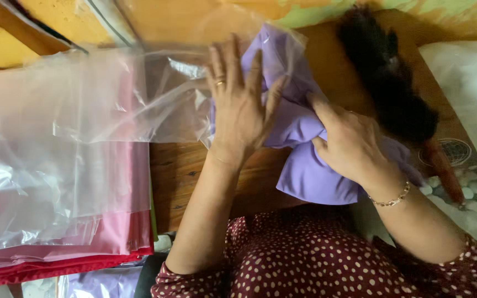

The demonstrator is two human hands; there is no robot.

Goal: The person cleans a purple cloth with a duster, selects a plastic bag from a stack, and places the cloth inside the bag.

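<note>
Maroon polka-dot sleeves [305, 265] frame a soft, crumpled lilac fabric bundle [305, 165] on the brown wooden table [183, 176]. Left hand [241, 105] lies flat with spread fingers on its top, half inside a clear plastic bag [111, 99]. Right hand [349, 143] pinches its lower folds.

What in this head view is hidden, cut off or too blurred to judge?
- Lilac cloth: its top end is blurred behind the clear plastic bag, and both hands cover its middle.
- Left hand: palm side hidden, so its grip is unclear.
- Right hand: fingertips buried in folds.
- Dark feather duster: its top is motion-blurred.
- Stack of pink and red cloth: cut off by the left edge.
</note>
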